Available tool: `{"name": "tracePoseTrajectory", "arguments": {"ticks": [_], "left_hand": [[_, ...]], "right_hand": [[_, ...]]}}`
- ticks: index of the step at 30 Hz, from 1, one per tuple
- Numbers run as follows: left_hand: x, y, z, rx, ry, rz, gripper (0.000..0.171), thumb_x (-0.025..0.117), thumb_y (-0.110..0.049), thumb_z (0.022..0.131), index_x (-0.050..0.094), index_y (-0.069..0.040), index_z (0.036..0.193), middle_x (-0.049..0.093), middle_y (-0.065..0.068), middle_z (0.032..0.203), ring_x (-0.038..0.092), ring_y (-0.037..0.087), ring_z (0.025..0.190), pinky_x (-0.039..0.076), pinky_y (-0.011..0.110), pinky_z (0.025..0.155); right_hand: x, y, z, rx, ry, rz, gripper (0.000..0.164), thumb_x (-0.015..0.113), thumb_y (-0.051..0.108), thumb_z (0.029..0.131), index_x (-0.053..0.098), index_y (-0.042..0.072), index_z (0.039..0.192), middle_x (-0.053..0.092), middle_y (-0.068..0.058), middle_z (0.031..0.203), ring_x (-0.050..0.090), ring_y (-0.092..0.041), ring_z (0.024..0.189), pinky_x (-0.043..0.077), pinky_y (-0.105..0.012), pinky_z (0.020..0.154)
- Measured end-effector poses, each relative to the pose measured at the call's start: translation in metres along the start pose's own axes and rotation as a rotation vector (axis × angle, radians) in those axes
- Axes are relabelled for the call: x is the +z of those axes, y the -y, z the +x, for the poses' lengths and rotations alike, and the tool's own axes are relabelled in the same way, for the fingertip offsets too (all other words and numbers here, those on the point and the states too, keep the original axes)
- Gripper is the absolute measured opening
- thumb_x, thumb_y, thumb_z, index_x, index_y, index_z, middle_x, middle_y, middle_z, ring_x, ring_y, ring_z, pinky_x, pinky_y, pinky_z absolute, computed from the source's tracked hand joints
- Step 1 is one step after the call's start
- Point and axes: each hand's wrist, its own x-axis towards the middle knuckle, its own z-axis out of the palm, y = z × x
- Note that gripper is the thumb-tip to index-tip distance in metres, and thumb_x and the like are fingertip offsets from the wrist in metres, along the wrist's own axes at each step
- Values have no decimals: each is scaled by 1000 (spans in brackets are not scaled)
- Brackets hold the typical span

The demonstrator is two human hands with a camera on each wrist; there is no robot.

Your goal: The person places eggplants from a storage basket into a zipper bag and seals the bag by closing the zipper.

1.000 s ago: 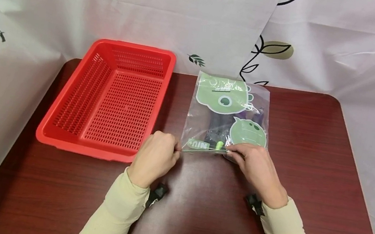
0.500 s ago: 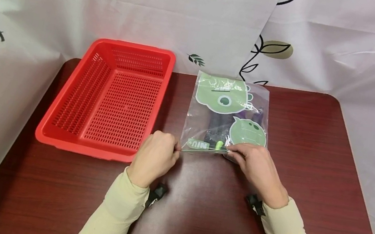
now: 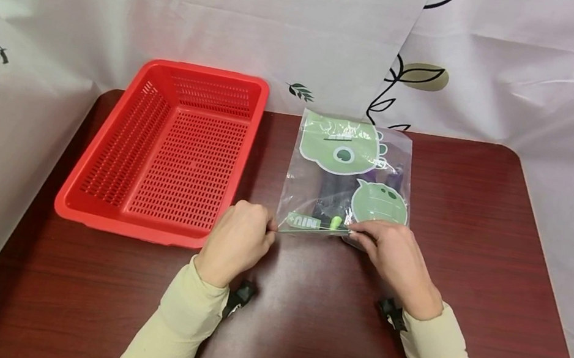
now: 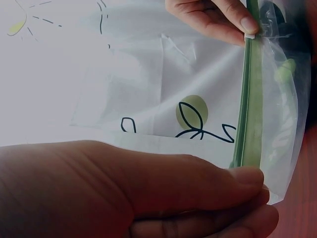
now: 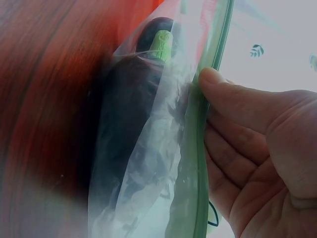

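A clear zip bag [image 3: 308,188] with green cartoon prints lies on the table, its zip edge towards the person. Dark, long things [image 5: 126,114] show through the plastic, along with a light-green stub [image 5: 162,45]; their kind is hard to tell. My left hand [image 3: 239,240] pinches the left end of the zip edge between thumb and fingers. Farther right along that edge, my right hand [image 3: 392,256] pinches the green zip strip [image 4: 250,109]. A small white slider [image 4: 249,36] sits at the right hand's fingertips in the left wrist view.
Left of the bag stands a red perforated plastic basket [image 3: 149,233], close to the left hand. The dark wooden table [image 3: 479,232] meets white leaf-printed cloth [image 3: 341,38] at the back and sides.
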Motion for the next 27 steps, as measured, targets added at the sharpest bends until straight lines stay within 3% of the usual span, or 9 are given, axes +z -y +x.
{"name": "tracePoseTrajectory", "arguments": {"ticks": [27], "left_hand": [[2, 1, 0, -6, 4, -3, 17, 77, -2, 72, 72, -15, 63, 69, 3, 64, 68, 28, 62, 51, 42, 56]], "right_hand": [[-2, -1, -2, 3, -5, -1, 13, 80, 11, 84, 80, 12, 97, 76, 0, 90, 72, -16, 84, 56, -41, 77]]}}
